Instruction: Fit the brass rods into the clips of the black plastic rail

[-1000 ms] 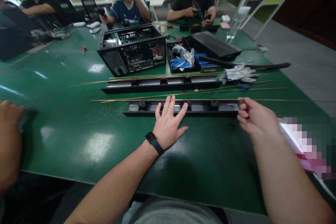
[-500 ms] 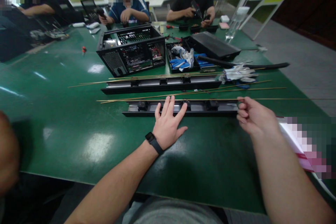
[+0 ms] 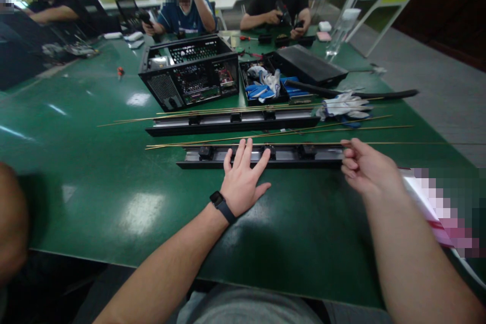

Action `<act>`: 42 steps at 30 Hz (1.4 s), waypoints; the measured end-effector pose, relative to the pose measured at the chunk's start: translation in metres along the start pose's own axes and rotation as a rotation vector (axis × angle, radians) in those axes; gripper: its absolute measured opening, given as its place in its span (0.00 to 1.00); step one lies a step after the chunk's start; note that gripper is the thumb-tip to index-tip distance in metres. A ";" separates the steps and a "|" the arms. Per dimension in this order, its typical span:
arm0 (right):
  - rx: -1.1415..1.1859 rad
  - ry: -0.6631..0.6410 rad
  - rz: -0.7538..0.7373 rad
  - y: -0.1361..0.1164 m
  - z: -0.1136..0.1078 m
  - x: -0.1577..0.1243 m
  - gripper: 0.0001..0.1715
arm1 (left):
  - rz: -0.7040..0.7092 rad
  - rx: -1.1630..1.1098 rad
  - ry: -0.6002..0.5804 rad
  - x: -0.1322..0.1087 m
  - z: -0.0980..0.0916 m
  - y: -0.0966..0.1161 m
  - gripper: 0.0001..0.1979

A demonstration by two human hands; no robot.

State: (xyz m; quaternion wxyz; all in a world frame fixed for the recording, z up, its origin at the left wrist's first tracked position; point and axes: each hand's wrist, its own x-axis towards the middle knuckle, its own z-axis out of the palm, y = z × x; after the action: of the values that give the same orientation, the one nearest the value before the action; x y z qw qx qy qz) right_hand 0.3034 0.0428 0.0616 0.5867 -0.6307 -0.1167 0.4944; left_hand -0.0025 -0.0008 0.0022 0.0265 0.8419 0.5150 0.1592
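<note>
My left hand (image 3: 243, 182), with a dark watch on its wrist, lies with fingers spread across the nearer black channel rail (image 3: 322, 164). Several dark blocks sit inside that rail, such as the block (image 3: 307, 151) right of my fingers. At the rail's right end, my right hand (image 3: 366, 164) is closed in a pinch on a thin brass-coloured rod (image 3: 425, 143). The rod runs along the rail's back edge and out past my hand to the right. Beyond lies a second black rail (image 3: 212, 127), with more thin rods (image 3: 212, 110) along it.
Behind the rails stands an open computer case (image 3: 190, 73). Right of it are a tray of gloves (image 3: 264, 86), a black panel (image 3: 307, 63), a black tube (image 3: 364, 94), a white glove (image 3: 345, 106) and a clear bottle (image 3: 341, 33). Co-workers sit across the green table (image 3: 94, 187).
The left end of one thin rod has shifted slightly to the right. My hands stay almost in place. A co-worker opposite has raised a hand to their head.
</note>
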 end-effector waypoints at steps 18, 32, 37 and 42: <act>0.001 -0.012 0.009 0.000 -0.005 0.006 0.18 | 0.004 0.005 0.003 -0.001 0.000 0.000 0.48; -0.014 0.002 0.009 -0.001 -0.002 0.001 0.21 | 0.001 0.002 0.011 -0.001 0.002 -0.001 0.49; -0.003 0.029 -0.022 -0.004 -0.005 0.002 0.21 | 0.006 0.004 0.011 -0.001 0.001 -0.001 0.48; -0.012 -0.001 0.000 -0.001 -0.005 0.004 0.19 | -0.001 0.003 0.004 -0.001 0.000 0.000 0.48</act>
State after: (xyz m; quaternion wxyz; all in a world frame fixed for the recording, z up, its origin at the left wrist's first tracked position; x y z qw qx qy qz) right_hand 0.3098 0.0431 0.0599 0.5830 -0.6339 -0.1197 0.4939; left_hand -0.0031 -0.0012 0.0016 0.0240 0.8413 0.5157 0.1601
